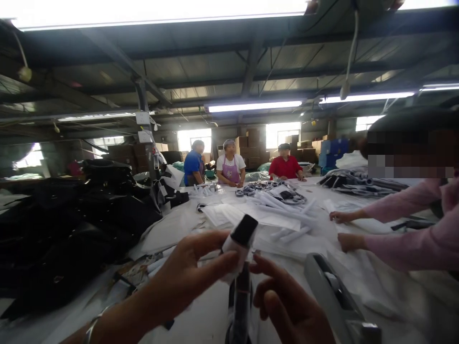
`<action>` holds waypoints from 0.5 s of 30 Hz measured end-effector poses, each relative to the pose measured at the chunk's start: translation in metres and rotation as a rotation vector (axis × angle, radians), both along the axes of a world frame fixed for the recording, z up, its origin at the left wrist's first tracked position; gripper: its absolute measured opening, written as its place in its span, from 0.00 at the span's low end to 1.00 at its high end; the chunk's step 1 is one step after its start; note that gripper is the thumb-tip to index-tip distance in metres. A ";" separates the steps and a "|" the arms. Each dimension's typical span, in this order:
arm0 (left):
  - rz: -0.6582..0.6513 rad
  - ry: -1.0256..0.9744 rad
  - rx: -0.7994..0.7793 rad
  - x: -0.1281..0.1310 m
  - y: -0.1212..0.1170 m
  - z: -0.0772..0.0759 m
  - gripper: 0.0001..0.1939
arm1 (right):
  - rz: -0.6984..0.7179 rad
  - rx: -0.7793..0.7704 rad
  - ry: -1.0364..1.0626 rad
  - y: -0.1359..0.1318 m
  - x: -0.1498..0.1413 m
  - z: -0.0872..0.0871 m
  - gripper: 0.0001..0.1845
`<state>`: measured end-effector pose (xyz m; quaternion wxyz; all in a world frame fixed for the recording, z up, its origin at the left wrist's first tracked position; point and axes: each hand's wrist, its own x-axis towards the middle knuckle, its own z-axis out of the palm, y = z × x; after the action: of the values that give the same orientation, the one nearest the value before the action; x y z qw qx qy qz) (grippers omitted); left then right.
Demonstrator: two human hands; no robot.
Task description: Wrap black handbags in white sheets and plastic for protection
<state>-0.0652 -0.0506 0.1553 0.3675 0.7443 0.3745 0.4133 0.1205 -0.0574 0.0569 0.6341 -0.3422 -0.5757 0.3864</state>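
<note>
My left hand (206, 260), a bracelet at its wrist, is closed with thumb and fingers round a black strap (244, 230) near its top end. White wrapping (233, 251) covers the strap just below that black end. Lower down, the strap runs towards me between my two hands, blurred there. My right hand (283, 301) is just right of the strap, index finger pointing at it and the other fingers loosely bent and apart. No object shows in it. Beside my right hand stands a grey tape dispenser (332, 291).
Black bags (96, 224) are heaped on the left. White sheets and rolled paper (276, 210) lie mid-table, with wrapped straps (358, 181) at the far right. A co-worker's pink sleeves (401, 243) reach in from the right. Several people (229, 165) are at the table's far side.
</note>
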 end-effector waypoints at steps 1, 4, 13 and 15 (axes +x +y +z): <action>0.004 0.073 0.073 0.011 -0.010 -0.001 0.10 | 0.004 0.009 0.018 -0.004 0.002 0.005 0.29; 0.008 0.207 0.240 0.037 -0.027 -0.008 0.06 | 0.012 -0.033 0.071 -0.016 0.013 0.015 0.25; 0.165 0.181 0.343 0.024 0.010 -0.014 0.15 | 0.004 -0.143 -0.012 0.014 0.058 0.018 0.22; 0.236 0.072 0.122 0.012 0.026 -0.024 0.16 | 0.044 -0.250 -0.005 0.032 0.065 0.004 0.23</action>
<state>-0.0535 -0.0245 0.1318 0.2565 0.7304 0.4464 0.4488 0.1854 -0.0253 0.0610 0.5764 -0.4070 -0.5321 0.4680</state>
